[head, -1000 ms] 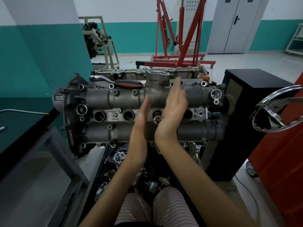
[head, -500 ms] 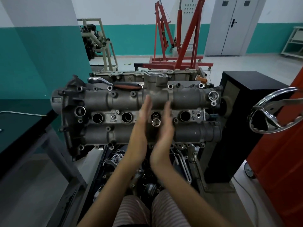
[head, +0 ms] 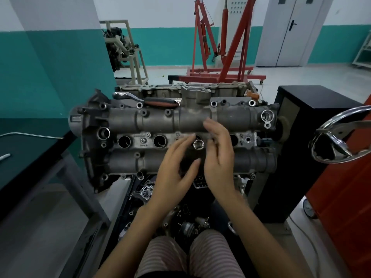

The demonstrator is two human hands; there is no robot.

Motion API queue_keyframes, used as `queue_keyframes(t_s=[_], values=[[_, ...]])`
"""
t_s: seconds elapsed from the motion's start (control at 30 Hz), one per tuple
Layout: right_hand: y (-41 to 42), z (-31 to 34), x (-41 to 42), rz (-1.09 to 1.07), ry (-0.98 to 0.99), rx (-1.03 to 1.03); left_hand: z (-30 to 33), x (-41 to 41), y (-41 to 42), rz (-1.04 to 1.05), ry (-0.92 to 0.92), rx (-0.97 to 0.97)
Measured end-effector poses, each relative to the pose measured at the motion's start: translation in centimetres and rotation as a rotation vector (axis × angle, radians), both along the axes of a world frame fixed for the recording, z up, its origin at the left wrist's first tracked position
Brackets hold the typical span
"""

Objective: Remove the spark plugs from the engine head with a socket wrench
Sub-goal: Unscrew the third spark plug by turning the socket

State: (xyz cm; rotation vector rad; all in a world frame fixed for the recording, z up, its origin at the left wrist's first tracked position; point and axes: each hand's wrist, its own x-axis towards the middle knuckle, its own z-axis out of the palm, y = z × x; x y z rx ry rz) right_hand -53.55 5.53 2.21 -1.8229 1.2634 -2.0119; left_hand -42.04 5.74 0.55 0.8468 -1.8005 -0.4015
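Workshop floor w/ teal-banded walls: a person in striped trousers [head: 188, 255] sits close at an engine head [head: 160, 137] on its stand, loose engine parts [head: 148, 194] in a dark tray just below. Both hands are up at the third plug well, where a chrome socket [head: 198, 144] stands on end, its open drive end up. Left hand [head: 176, 169] and right hand [head: 217, 155] flank the socket, palms facing, fingers straight and relaxed, blurred by motion; neither is wrapped round it, and whether the fingertips touch it cannot be told. A sec ago the palms were pressed flat on either side of it and sliding opposite ways; they have since drawn slightly apart, w/ the right hand pulled back from its far reach. Judged from that, the socket is being spun between the palms, approx. the hand-unscrewing stage for a plug already loose. Two wells [head: 124, 141] to the left stand open; whether plugs are inside cannot be seen. Beyond, the ratchet wrench [head: 148, 100] w/ black-and-orange grip lies untouched on the head's far edge. Further back: a red engine crane [head: 220, 57], a 2nd engine on a beige stand [head: 124, 49], grey double doors [head: 291, 31].
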Motion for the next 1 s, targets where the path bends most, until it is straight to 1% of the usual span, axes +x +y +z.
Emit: queue_keyframes(t_s=[0.03,0.07,0.17,0.2,0.27,0.33,0.43,0.5,0.53,0.57,0.63,0.77,0.83,0.9,1.0], values=[[0.1,-1.0,-0.4,-0.058,0.089,-0.012,0.9,-0.4,-0.5,-0.024,-0.041,-0.057],[0.1,-2.2,-1.0,-0.077,0.194,-0.018,1.3,-0.4,-1.0,0.011,-0.079,-0.147],[-0.2,-2.7,-1.8,-0.157,0.375,0.082,2.0,-0.2,-2.3,0.106,-0.173,-0.309],[-0.5,-2.2,-1.8,-0.189,0.451,0.114,2.1,0.1,-2.4,0.1,-0.208,-0.342],[-1.2,-0.9,-1.9,-0.19,0.525,0.197,2.5,0.7,-2.9,0.068,-0.282,-0.392],[-2.3,0.5,-2.3,-0.253,0.62,0.265,3.2,0.9,-3.4,0.069,-0.36,-0.46],[-3.9,2.2,-2.9,-0.356,0.929,0.352,4.0,0.6,-3.9,0.104,-0.427,-0.523],[-4.8,2.5,-3.0,-0.387,1.13,0.329,4.4,0.5,-4.5,0.127,-0.441,-0.564],[-5.0,2.6,-3.0,-0.369,1.185,0.29,4.5,0.4,-4.8,0.138,-0.447,-0.59],[-5.1,2.6,-3.0,-0.321,1.212,0.242,4.5,0.3,-5.0,0.139,-0.454,-0.616],[-5.0,2.6,-3.2,-0.234,1.157,0.188,4.3,0.1,-5.4,0.131,-0.465,-0.643],[-5.6,2.2,-3.7,-0.234,1.144,0.178,3.9,-0.1,-6.0,0.044,-0.451,-0.575],[-5.9,1.8,-3.8,-0.225,1.099,0.123,3.9,-0.1,-6.3,0.001,-0.445,-0.531],[-5.8,1.8,-3.7,-0.197,1.066,0.12,3.7,-0.3,-6.4,-0.034,-0.438,-0.513],[-5.6,1.9,-3.7,-0.189,1.053,0.094,3.2,-0.4,-6.4,0.011,-0.441,-0.549]])
